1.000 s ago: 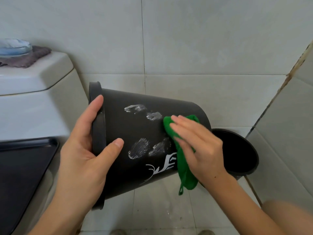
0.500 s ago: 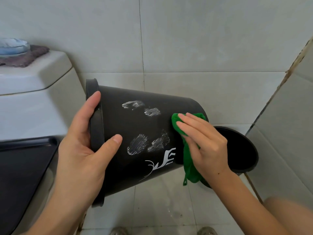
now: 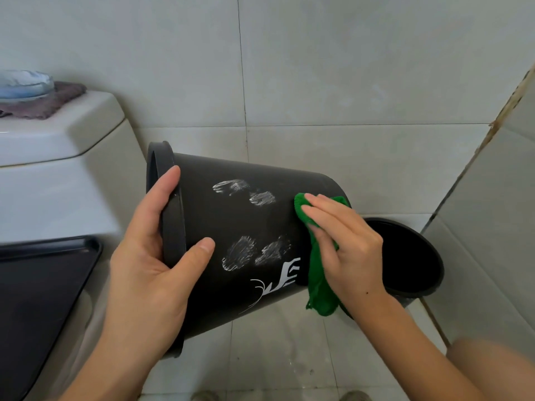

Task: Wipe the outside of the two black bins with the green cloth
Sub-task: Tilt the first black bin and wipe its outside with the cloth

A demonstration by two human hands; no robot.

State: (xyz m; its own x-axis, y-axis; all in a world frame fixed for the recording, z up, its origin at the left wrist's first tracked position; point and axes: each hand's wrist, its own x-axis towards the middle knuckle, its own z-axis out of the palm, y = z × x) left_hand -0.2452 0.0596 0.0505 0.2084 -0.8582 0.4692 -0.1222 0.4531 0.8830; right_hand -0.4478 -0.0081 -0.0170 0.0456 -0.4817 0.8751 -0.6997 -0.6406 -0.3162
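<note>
A black bin [image 3: 231,218] lies tipped on its side in the air, rim to the left, with several white smudges and a white deer print on its wall. My left hand [image 3: 150,256] grips its rim, thumb on the outer wall and fingers over the edge. My right hand [image 3: 344,244] presses the green cloth [image 3: 318,285] against the bin's wall near its base, and the cloth's lower end hangs free. A second black bin [image 3: 428,256] stands upright on the floor behind my right hand, partly hidden.
A white toilet tank [image 3: 58,169] stands at the left with a dark cloth and a blue object on top. The black toilet lid [image 3: 37,299] is at the lower left. Tiled walls meet in a corner at the right. Shoe tips show at the bottom edge.
My right hand has slid the green cloth along the bin wall away from the smudges, toward the base, and the bin's rim end has tilted up a little. The smudges look unchanged.
</note>
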